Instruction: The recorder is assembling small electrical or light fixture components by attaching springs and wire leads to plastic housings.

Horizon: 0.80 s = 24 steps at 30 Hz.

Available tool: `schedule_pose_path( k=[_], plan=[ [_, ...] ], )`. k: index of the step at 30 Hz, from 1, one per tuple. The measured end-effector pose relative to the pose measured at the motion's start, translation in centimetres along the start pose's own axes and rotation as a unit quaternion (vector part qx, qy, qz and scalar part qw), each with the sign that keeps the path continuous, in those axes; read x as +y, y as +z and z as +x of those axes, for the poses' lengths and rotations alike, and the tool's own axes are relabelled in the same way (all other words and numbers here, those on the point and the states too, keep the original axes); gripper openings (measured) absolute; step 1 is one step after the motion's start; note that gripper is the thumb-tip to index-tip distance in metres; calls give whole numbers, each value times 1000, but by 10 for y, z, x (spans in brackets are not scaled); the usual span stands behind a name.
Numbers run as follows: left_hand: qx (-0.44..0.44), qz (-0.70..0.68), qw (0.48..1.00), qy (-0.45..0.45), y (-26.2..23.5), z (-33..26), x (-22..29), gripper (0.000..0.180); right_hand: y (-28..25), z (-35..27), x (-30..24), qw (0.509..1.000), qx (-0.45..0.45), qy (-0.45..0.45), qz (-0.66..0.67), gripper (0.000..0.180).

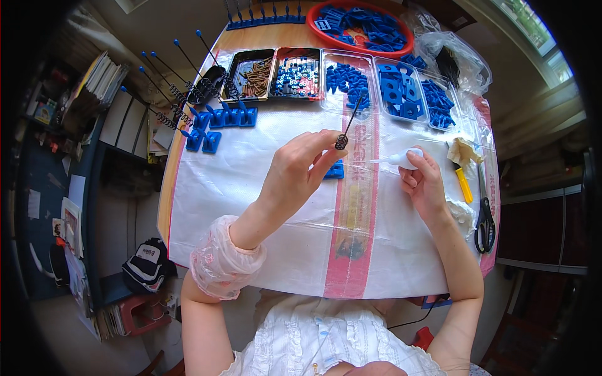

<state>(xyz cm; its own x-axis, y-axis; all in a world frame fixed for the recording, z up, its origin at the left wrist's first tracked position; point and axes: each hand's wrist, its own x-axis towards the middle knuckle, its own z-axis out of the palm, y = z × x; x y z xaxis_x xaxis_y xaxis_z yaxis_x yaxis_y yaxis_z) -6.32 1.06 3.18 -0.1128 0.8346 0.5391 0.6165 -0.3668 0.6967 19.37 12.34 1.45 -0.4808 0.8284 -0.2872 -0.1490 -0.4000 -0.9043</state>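
Observation:
Over the middle of the table my left hand [304,164] pinches a black coiled spring [342,143] with a thin straight rod rising from it. My right hand [424,178] is closed round a small white squeeze bottle [401,160], its thin nozzle pointing left toward the spring. A blue plastic base [334,170] lies on the sheet just below the spring, partly hidden by my left hand. At the left stand several blue bases [232,117] fitted with similar springs and blue-tipped rods.
Along the back sit a tray of brown screws [254,76], a tray of small blue and white parts [296,75], clear boxes of blue pieces [347,81] and a red basin [411,45]. A yellow cutter [463,183] and black scissors [485,227] lie at the right.

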Motion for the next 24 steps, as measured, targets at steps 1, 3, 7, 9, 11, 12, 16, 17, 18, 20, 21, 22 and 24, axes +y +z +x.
schedule_pose_path(
  k=[1,3,7,9,11,12,16,17,18,20,21,22,24],
  plan=[
    [0,-1,1000,0,0,0,0,18,1,-1,0,1000,0,4,0,16],
    [-1,0,1000,2,0,0,0,18,0,0,0,1000,-2,0,5,16],
    [1,-4,1000,4,1,0,0,18,-2,0,1,1000,-4,-4,9,16],
    [-2,-2,1000,5,0,0,0,18,0,0,1,1000,-4,4,-5,17],
    [-4,0,1000,5,-1,1,0,18,1,-1,0,1000,-4,8,-11,18],
    [-4,1,1000,4,-1,1,1,18,1,-1,0,1000,-4,8,-12,18],
    [-2,-1,1000,0,0,0,0,18,-1,-1,1,1000,7,4,3,17],
    [-2,-1,1000,1,0,0,1,18,-2,0,0,1000,5,1,3,17],
    [-2,-1,1000,1,0,1,1,18,-3,0,0,1000,4,-2,3,17],
    [-1,-2,1000,1,0,0,1,18,-3,0,1,1000,0,-2,3,18],
    [0,-1,1000,1,0,0,0,18,-2,0,1,1000,-1,0,3,18],
    [0,-1,1000,2,0,0,-1,18,-1,0,1,1000,-3,2,3,18],
    [-2,2,1000,-1,-1,0,0,19,0,-1,1,1000,1,3,3,18]
  ],
)
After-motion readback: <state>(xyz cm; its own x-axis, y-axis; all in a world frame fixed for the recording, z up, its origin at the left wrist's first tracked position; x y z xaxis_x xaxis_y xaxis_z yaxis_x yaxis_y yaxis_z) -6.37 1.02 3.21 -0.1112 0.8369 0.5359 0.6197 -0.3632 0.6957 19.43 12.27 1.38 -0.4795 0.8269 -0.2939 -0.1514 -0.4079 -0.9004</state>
